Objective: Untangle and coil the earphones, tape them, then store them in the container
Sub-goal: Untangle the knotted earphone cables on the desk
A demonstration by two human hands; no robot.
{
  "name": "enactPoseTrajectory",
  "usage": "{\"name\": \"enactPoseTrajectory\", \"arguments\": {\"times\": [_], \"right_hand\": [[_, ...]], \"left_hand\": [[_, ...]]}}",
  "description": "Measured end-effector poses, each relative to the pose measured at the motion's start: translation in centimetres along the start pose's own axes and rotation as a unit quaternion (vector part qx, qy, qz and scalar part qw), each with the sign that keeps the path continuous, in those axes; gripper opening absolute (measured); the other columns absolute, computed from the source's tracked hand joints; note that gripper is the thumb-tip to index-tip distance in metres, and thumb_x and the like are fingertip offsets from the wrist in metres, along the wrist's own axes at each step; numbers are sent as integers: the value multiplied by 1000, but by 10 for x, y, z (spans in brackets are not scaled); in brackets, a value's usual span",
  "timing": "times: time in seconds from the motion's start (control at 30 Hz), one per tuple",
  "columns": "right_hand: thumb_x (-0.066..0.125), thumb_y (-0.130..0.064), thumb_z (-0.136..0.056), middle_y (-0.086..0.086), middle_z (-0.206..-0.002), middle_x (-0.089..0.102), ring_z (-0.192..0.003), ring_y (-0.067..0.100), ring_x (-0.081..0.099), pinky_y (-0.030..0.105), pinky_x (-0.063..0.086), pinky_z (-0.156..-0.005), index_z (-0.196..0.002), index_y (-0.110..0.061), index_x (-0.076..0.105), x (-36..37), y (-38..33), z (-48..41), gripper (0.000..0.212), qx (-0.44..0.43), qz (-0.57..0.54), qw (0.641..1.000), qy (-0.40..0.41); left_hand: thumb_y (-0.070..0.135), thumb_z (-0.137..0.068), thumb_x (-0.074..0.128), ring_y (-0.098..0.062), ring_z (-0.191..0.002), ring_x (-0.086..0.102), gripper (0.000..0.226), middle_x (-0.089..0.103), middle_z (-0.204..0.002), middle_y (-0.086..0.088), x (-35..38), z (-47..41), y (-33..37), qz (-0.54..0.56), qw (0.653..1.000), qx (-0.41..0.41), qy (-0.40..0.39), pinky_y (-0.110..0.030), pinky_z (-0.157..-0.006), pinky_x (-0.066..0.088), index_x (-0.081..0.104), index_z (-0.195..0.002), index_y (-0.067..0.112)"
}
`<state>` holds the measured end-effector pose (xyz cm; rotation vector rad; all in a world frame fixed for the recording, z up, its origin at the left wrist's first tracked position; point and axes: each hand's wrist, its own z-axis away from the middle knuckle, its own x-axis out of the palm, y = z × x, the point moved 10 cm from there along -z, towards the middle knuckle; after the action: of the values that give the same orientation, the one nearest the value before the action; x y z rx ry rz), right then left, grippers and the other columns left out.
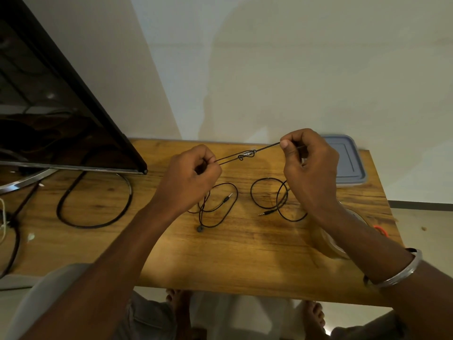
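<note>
Wooden boards made up the desk, and above its middle both hands held a black earphone cord stretched taut. The left hand had its grip closed on one end of that stretch, fingers curled round the cord. The right hand pinched the other end between thumb and forefinger, nearer the far edge. A small knot sat midway between them. Slack cord hung from each hand and lay in loops on the desk below, with a plug beside the right-hand loops. A container with a grey-blue lid stood at the far right corner. A roll of clear tape lay by the right edge, partly under the right forearm. A dark monitor stood at the left.
</note>
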<state>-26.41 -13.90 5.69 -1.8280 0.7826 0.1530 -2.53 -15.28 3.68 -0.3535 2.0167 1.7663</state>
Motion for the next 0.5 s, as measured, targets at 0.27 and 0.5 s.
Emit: {"name": "enactPoseTrajectory", "arguments": {"times": [0.27, 0.5], "right_hand": [[58, -15, -101, -15, -70, 55, -60, 2, 49, 10, 34, -55, -96, -17, 64, 8, -9, 0, 8, 9, -43, 998, -48], [57, -17, -101, -9, -66, 54, -59, 3, 48, 15, 35, -54, -91, -16, 63, 18, -21, 7, 11, 9, -65, 995, -74]], "left_hand": [[20, -82, 55, -20, -59, 54, 7, 60, -65, -13, 7, -1, -5, 54, 997, -24, -47, -29, -56, 44, 60, -82, 15], [13, -87, 74, -21, -60, 52, 41, 62, -90, -7, 24, 6, 8, 135, 988, -3, -73, -33, -54, 47, 52, -121, 23]]}}
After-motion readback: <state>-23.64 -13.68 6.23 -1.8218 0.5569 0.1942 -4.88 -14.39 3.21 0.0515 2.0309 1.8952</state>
